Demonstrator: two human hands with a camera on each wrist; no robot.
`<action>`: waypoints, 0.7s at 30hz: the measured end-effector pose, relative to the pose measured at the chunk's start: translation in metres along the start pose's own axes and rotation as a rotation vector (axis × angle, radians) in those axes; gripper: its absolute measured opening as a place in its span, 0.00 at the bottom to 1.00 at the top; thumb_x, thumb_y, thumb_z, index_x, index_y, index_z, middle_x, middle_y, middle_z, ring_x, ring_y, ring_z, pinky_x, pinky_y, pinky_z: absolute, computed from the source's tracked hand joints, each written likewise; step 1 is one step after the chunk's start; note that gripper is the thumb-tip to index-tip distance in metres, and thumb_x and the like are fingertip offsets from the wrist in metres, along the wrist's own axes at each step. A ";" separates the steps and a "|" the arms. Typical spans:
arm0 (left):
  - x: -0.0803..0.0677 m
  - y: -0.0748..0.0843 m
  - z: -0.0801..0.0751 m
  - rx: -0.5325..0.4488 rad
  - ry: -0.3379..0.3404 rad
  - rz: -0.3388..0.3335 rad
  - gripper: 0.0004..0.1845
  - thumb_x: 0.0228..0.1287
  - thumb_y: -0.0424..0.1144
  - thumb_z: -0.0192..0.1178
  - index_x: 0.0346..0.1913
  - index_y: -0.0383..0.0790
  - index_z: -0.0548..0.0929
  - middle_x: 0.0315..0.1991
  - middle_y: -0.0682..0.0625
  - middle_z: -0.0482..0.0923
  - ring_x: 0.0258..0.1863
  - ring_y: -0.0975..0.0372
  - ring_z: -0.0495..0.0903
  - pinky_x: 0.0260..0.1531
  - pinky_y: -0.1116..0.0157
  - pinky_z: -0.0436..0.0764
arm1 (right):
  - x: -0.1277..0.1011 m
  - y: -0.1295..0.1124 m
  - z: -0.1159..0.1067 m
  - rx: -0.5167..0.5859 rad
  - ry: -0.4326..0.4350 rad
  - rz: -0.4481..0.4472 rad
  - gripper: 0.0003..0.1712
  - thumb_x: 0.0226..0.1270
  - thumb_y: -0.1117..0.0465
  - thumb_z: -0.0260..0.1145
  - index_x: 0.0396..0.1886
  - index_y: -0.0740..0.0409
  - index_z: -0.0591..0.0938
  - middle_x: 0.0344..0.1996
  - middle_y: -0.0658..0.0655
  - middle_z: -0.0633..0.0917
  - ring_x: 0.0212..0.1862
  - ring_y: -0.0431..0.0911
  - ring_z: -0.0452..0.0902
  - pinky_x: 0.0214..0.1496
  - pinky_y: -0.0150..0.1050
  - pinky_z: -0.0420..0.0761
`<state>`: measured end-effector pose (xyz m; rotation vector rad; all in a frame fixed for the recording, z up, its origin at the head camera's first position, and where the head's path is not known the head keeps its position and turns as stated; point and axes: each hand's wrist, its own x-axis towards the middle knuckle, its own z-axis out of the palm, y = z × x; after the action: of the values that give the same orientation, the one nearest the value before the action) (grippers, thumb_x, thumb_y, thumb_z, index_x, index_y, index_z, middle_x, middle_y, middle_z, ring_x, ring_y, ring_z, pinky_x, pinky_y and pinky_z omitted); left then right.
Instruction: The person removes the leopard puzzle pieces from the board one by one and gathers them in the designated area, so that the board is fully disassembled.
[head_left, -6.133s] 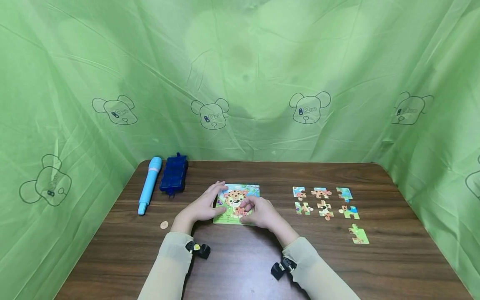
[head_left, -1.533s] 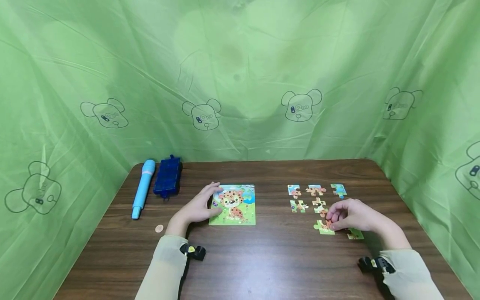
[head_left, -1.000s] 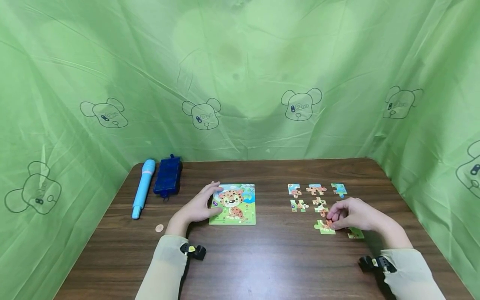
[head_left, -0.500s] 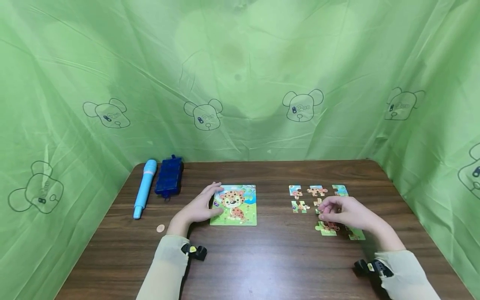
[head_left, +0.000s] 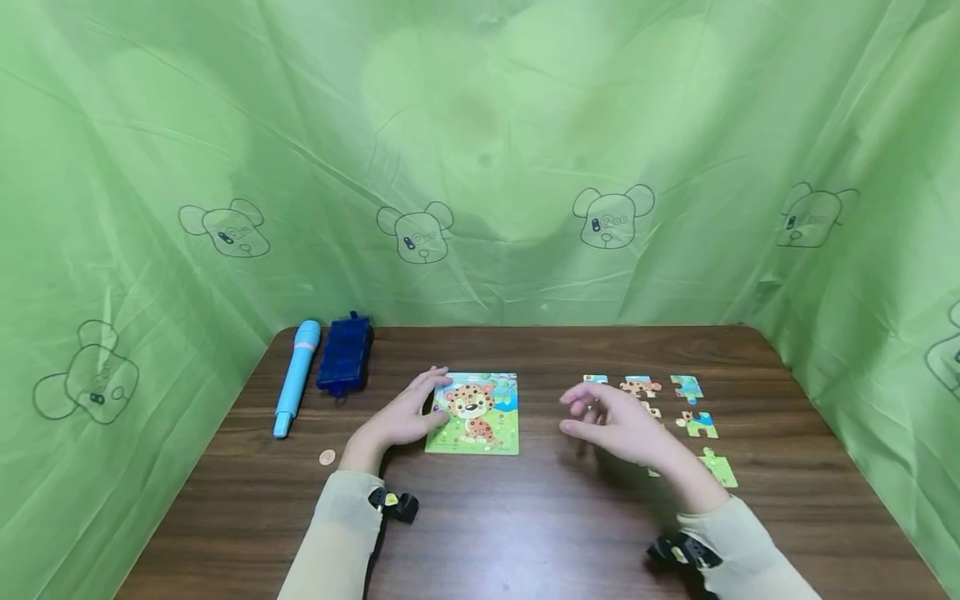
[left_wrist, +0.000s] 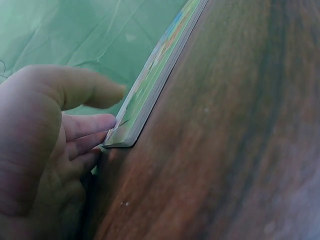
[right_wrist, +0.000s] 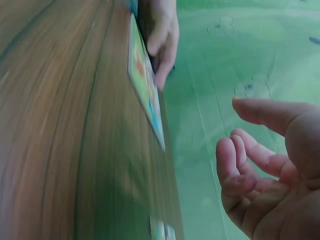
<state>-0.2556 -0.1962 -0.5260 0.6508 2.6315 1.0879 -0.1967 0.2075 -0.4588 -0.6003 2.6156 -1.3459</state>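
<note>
A square puzzle board [head_left: 495, 429] with a spotted leopard cub picture lies flat mid-table. My left hand [head_left: 408, 417] rests at its left side, thumb and fingers spread along the edge; in the left wrist view the fingertips [left_wrist: 105, 121] meet the board's corner. My right hand [head_left: 618, 421] hovers between the board and the loose jigsaw pieces, thumb and fingers apart with nothing between them, as the right wrist view also shows. Spread in rows on the right are several jigsaw pieces, among them a blue one [head_left: 686, 389] and a green one [head_left: 720, 469]; my right hand covers some of them.
At the back left lie a light-blue toy microphone [head_left: 298, 375] and a dark-blue plastic case [head_left: 346, 354]. A small round tan disc [head_left: 327, 457] sits left of my left wrist. Green cloth [head_left: 480, 167] hangs behind and beside the wooden table [head_left: 480, 533].
Since six seconds ago, a green-edged piece has appeared in the lower row. My right hand has lifted off the pieces and moved left, towards the board. My left hand has stayed put.
</note>
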 end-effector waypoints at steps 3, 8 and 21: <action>0.002 0.002 0.000 -0.006 0.007 -0.013 0.28 0.86 0.40 0.53 0.82 0.37 0.68 0.88 0.44 0.54 0.89 0.46 0.43 0.83 0.39 0.53 | 0.018 -0.012 0.018 0.013 -0.014 0.003 0.22 0.69 0.53 0.81 0.57 0.56 0.87 0.41 0.48 0.86 0.39 0.44 0.83 0.42 0.38 0.84; 0.004 0.003 0.000 0.002 0.014 -0.032 0.26 0.86 0.33 0.49 0.82 0.37 0.69 0.88 0.45 0.55 0.89 0.48 0.44 0.84 0.41 0.52 | 0.046 -0.028 0.049 0.071 -0.023 0.011 0.20 0.68 0.55 0.81 0.54 0.59 0.88 0.39 0.48 0.87 0.37 0.43 0.83 0.41 0.37 0.84; 0.002 0.000 -0.002 -0.007 0.031 -0.016 0.27 0.84 0.32 0.53 0.81 0.39 0.71 0.87 0.46 0.58 0.89 0.48 0.47 0.83 0.40 0.54 | 0.088 -0.045 0.117 0.227 -0.092 0.064 0.22 0.62 0.62 0.83 0.54 0.66 0.88 0.35 0.51 0.88 0.27 0.38 0.78 0.28 0.32 0.79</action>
<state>-0.2585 -0.1967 -0.5244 0.6154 2.6535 1.1108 -0.2292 0.0601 -0.4864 -0.5255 2.3462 -1.5285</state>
